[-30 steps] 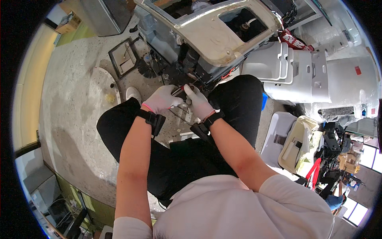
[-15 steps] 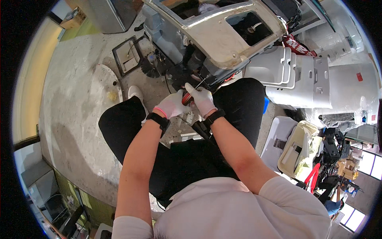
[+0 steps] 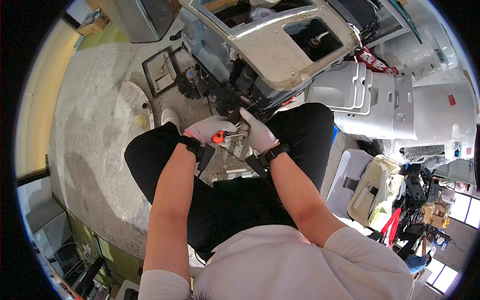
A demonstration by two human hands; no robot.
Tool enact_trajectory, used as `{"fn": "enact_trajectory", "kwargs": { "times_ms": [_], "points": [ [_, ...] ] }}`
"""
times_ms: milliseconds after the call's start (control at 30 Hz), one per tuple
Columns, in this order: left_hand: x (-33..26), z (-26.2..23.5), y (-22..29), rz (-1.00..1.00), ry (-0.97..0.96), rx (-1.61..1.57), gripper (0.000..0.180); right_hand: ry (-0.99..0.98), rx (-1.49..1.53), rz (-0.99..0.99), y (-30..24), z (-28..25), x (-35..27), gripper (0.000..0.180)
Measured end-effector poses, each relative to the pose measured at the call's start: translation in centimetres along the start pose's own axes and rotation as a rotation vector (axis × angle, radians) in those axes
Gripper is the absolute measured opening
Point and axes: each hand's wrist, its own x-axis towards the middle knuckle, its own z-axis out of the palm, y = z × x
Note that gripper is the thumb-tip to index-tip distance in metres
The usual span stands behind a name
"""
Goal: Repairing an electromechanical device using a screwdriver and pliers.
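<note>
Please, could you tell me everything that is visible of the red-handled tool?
The red-handled tool has an orange-red, plastic-looking handle with a dark patch and what looks like a slim metallic shaft, pointing toward the right hand. The gloved left hand holds it roughly sideways above the grey floor; whether the right hand touches the shaft is unclear.

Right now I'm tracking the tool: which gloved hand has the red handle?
The left hand: the red handle sticks out at its glove, while no red shows at the right hand.
</note>
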Motion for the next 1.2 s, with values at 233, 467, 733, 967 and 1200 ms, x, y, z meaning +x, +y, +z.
{"fn": "enact_trajectory", "kwargs": {
  "times_ms": [233, 467, 733, 967, 1200],
  "points": [
    [-0.5, 0.2, 0.5, -0.024, -0.001, -0.122, 0.033, -0.293, 0.262, 0.040, 0.9, -1.6, 1.3, 0.030],
    [-1.8, 1.7, 1.7, 0.209, 0.068, 0.004, 0.047, 0.299, -0.315, -0.175, 1.2, -1.0, 3.0, 0.040],
    [-1.7, 2.0, 0.8, 0.215, 0.315, 0.788, 0.069, 0.528, -0.608, -0.339, 0.7, 2.0, 2.2, 0.044],
    [-1.1, 1.7, 1.0, 0.227, 0.371, 0.914, 0.047, 0.587, -0.538, -0.124, 0.9, 0.2, 2.4, 0.053],
    [-1.3, -0.1, 1.8, 0.082, 0.000, 0.214, 0.035, 0.020, 0.136, -0.047, 1.8, -1.3, 1.9, 0.036]
  ]
}}
